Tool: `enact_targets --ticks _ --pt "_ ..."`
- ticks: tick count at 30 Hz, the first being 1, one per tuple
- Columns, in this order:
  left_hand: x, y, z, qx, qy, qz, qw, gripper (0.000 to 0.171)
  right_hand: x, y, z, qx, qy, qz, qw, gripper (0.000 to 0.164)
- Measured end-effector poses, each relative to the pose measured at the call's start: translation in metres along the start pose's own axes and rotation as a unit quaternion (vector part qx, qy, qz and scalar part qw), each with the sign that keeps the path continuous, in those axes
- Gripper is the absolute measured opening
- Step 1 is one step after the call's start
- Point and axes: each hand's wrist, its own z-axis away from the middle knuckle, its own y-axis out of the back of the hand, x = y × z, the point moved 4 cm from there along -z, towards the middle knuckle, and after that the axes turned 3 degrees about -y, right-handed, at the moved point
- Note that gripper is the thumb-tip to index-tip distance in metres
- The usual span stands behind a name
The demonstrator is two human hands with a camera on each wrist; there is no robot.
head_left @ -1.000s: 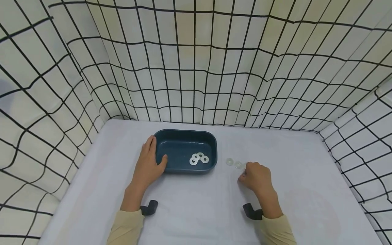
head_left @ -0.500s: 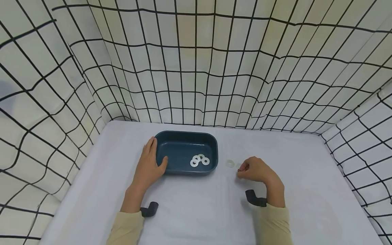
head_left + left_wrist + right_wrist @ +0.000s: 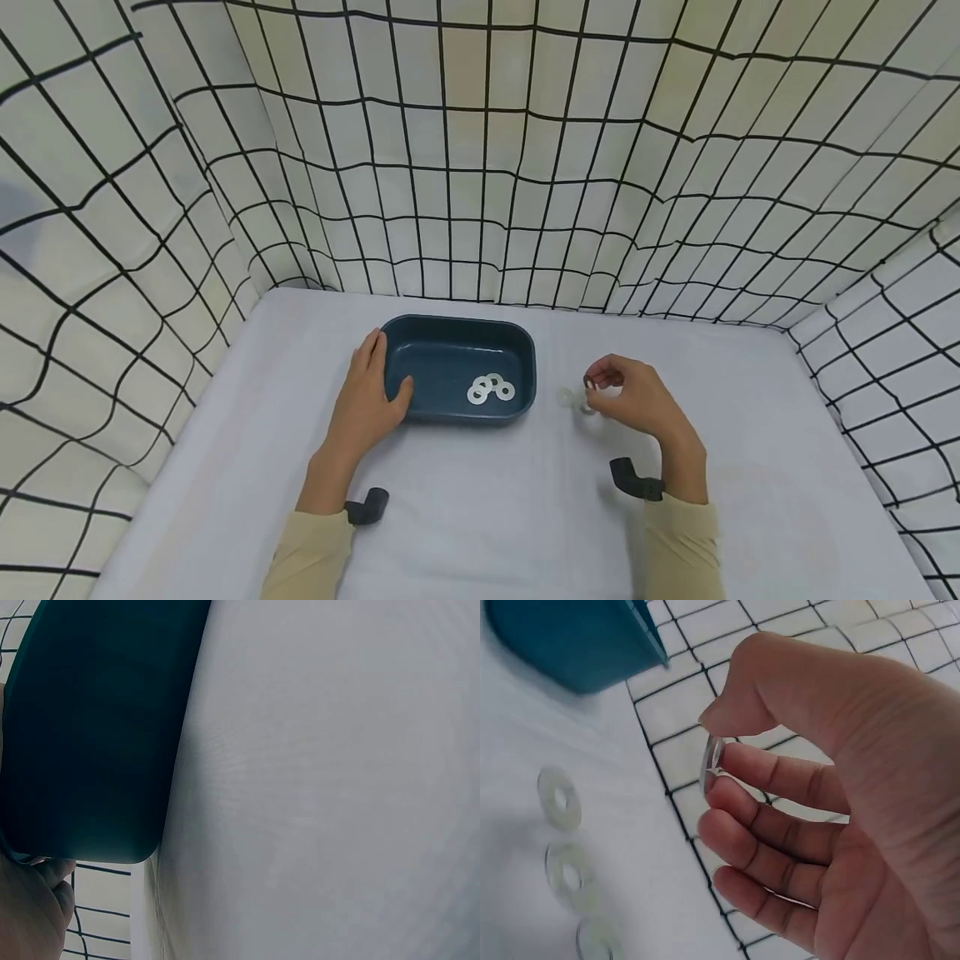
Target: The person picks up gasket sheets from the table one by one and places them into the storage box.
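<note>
In the head view, my left hand [image 3: 365,392] holds the left end of a dark blue tray [image 3: 450,417], fingers along its outer side and thumb at the near rim. Several flat white washers [image 3: 477,394] lie in the tray's right part. To the right, my right hand [image 3: 637,400] is raised just above the table. Its thumb and fingertips pinch a washer [image 3: 709,761], seen nearly edge-on in the right wrist view. Below it, pale translucent washers [image 3: 559,799] lie in a row on the white cloth. The left wrist view shows mostly the tray's outer wall [image 3: 97,735].
A white cloth [image 3: 480,517] covers the table. Black netting [image 3: 480,200] over pale walls encloses the back and both sides. A dark wrist mount [image 3: 367,507] sits on the left wrist, and another wrist mount [image 3: 633,482] on the right.
My right hand has turned and lifted from the cloth with a washer pinched in its fingertips, uncovering the washers beneath. The left hand and the tray stay in place.
</note>
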Motion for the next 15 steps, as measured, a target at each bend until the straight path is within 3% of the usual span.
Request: enact_targets --ticks 8,11,15 --pt "-0.001 -0.007 0.008 -0.018 0.003 -0.011 0.9998 0.086 -0.03 -0.001 0.003 0.046 0.05 0.018 0.998 0.023" --pt "-0.001 -0.006 0.006 -0.007 -0.001 -0.014 0.9999 0.085 -0.043 0.0 0.001 0.07 0.078 0.033 0.994 0.024" --pt "-0.002 -0.002 0.001 0.003 -0.004 -0.019 0.9998 0.085 -0.059 -0.005 -0.009 0.071 0.101 0.038 0.992 0.027"
